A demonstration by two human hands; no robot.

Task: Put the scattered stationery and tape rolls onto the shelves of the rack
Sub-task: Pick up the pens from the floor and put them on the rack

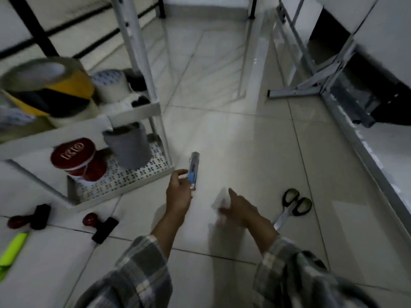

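Rack (124, 185) bottom tray: red-capped tape rolls (76, 158) — cap lettering mirrored, unreadable — plus a grey roll (129, 145). Shelf above holds yellow-black tape (51, 90) and a white roll (110, 84). Left hand (178, 192) grips a clear-and-blue tube (193, 171) beside the tray. Right hand (238, 207) pinches something pale, blurred — possibly paper. Scissors (291, 205) on floor.

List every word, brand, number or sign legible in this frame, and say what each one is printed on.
"GIXI", or something close, seen upside down in white on the red lid on the rack's bottom shelf; the letters are blurred, so the reading is uncertain.
Blue print on the white tape roll on the upper shelf: too small to read.
Repeated dark marks on the bottom shelf: too blurred to read.
Blue label on the clear tube in the left hand: unreadable.
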